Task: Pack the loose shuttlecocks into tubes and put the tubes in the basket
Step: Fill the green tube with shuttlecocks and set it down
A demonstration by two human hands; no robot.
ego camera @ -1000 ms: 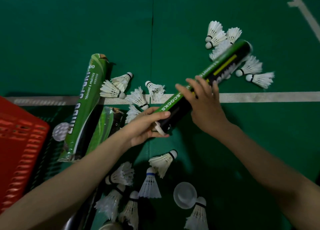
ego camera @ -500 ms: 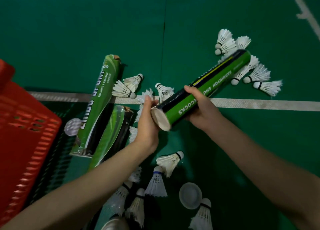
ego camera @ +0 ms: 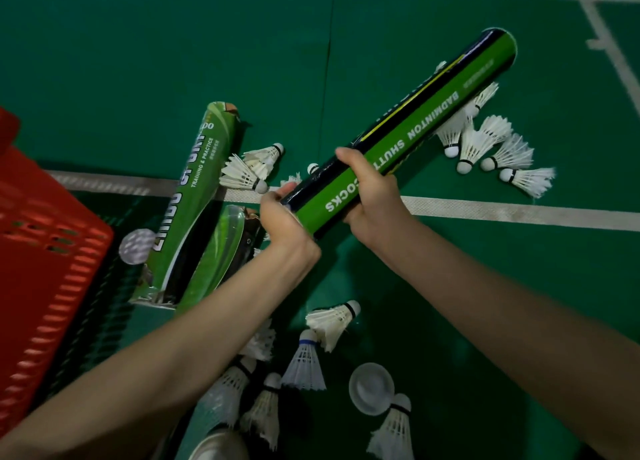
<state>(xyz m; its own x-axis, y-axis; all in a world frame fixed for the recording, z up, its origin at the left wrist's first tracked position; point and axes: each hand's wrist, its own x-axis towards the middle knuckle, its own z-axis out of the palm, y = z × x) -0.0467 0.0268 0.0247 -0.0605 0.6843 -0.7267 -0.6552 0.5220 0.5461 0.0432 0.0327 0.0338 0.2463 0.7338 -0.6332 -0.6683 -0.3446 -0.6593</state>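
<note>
Above white line [ego camera: 519,213], tube [ego camera: 426,120] in 2 hands [ego camera: 285,222] [ego camera: 375,196]

Left hand [ego camera: 284,222] now over tube [ego camera: 420,125] end

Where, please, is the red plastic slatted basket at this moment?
In the head view, the red plastic basket sits at the far left edge, just left of the lying green cardboard tube.

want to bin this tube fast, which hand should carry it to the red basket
Likely left. The basket lies on the side of the left hand, which grips the near end of the tube. The right hand grips mid-tube, farther from the basket.
</note>
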